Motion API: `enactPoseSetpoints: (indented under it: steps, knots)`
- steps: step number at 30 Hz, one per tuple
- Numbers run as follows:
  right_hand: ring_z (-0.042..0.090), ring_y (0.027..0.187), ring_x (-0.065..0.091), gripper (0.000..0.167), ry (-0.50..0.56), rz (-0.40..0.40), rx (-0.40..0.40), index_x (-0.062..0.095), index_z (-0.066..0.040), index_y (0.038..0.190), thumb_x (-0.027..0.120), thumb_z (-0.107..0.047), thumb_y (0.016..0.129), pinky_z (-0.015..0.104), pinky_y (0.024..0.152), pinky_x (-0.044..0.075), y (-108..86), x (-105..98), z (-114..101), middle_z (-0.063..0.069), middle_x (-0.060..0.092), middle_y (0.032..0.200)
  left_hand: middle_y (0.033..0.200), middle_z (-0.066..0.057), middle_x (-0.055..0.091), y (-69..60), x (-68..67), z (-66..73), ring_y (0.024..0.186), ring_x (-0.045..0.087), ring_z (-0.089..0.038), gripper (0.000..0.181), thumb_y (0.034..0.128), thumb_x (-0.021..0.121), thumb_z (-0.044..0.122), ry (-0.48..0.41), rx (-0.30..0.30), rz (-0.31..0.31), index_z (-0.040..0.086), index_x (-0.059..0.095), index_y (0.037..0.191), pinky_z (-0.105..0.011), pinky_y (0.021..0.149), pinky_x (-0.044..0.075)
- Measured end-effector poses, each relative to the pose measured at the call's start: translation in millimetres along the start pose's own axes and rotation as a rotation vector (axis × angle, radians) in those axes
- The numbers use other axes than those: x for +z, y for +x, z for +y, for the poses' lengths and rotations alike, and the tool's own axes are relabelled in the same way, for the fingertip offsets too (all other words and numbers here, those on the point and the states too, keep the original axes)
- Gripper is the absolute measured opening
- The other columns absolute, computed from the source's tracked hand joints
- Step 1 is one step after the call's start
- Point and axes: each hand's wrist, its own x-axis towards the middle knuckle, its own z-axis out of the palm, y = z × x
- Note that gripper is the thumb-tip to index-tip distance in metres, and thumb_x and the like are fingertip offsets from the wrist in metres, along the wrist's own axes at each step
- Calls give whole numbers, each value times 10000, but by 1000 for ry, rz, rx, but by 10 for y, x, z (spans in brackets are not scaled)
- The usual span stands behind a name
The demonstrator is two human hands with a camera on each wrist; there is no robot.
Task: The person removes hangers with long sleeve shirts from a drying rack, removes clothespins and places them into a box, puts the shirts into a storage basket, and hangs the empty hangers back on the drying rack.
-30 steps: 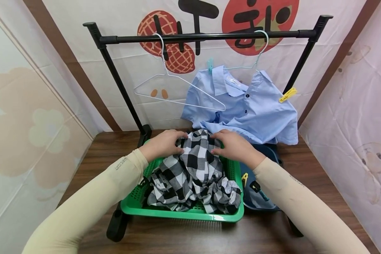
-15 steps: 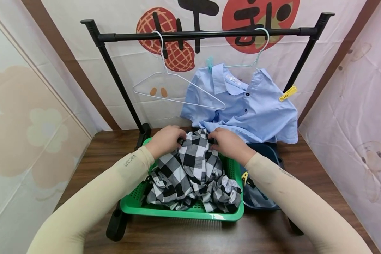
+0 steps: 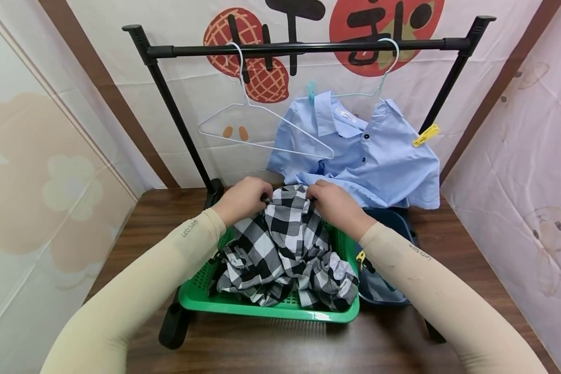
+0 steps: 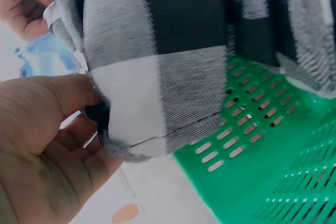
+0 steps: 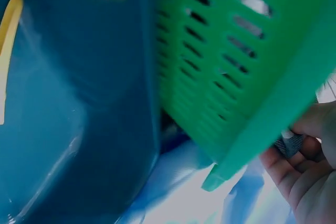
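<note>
A crumpled black-and-white checked shirt [image 3: 290,234] lies in the green basket [image 3: 271,310]. At its far end, my left hand [image 3: 245,200] grips the cloth on the left side, and my right hand [image 3: 337,206] grips it on the right. The left wrist view shows the left thumb and fingers [image 4: 79,90] pinching a hemmed edge of the checked cloth. In the right wrist view, a small bit of cloth [image 5: 289,142] shows between the right thumb and fingers; the basket wall covers most of the rest.
Above the basket, a white hanger [image 3: 266,106] hangs from the black rack's bar [image 3: 299,48]. A light blue shirt [image 3: 369,156] hangs to its right with a yellow clothespin [image 3: 426,135]. A blue bin [image 3: 381,288] stands right of the basket, with another yellow clothespin [image 3: 360,258] in it.
Both hands have closed on the far edge of the checked shirt and raised it slightly. The fingers were more spread a second ago.
</note>
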Motion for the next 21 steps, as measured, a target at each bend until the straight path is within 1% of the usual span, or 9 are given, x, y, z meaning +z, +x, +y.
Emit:
enactPoseSetpoints:
  steps: [5,8,12,14,16,19,21]
  knots:
    - [218,972,650,208,85,50,23,702,-106,1153,599,-19,995,379,826,561,-12,-125,-35,57,660,1089,992,-32,681,-100,-220,18,840,580,-201,175,894,680,24,-123,-20,42,138,730,1017,-371,744,488]
    - [194,952,638,212,136,89,16,705,-110,1147,597,-17,991,361,802,558,-49,-201,-82,44,659,1095,922,-26,645,-177,-359,79,800,546,-204,159,883,697,35,-155,-20,65,148,723,992,-366,717,457]
    - [164,930,621,189,217,161,-6,709,-114,1107,613,-9,983,343,777,545,-113,-327,-195,26,661,1088,857,-15,592,-302,-524,200,758,514,-200,151,880,712,45,-164,-3,83,176,707,954,-362,693,431]
    - [153,939,625,181,256,179,-12,711,-117,1100,633,-9,978,337,788,547,-147,-404,-272,19,662,1086,845,-11,574,-369,-582,263,750,505,-196,162,875,717,41,-168,12,90,186,701,945,-359,687,427]
    - [141,932,629,176,291,183,-24,711,-121,1089,650,-6,971,333,791,548,-190,-481,-349,12,665,1076,842,-8,567,-447,-633,332,753,501,-195,171,869,718,34,-164,33,94,189,696,939,-357,688,427]
    - [105,918,626,186,350,169,-44,711,-150,1067,665,-3,962,327,788,553,-268,-572,-462,-20,665,1059,855,4,574,-586,-700,448,763,505,-188,175,867,719,27,-150,74,101,183,696,943,-351,688,434]
    - [83,902,623,199,404,152,-81,709,-165,1047,665,6,957,320,774,554,-328,-610,-528,-40,669,1050,884,19,591,-690,-743,532,768,517,-183,179,865,725,24,-137,106,108,181,702,947,-343,686,444]
